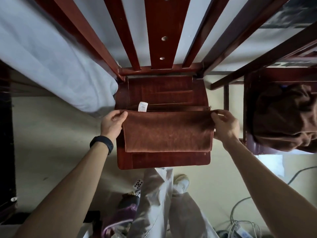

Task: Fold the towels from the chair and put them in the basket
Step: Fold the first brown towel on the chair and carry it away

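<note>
Towel (pixel 168 133) on chair (pixel 163 160): left hand (pixel 114 121), right hand (pixel 225 125) pinching.

**One head cam, aimed almost straight down**

There's just a single wide-angle view from the person's head. It looks steeply down and close in on the chair (pixel 163 90), which fills the middle of the frame. The wearer's legs (pixel 163 203) and the floor (pixel 51 134) show along the bottom, and the edges bend a lot.

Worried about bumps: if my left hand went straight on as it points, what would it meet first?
The left hand pinches the brown towel, so that comes first; pushing on, it would likely meet the white label, though depth is unclear.
</note>
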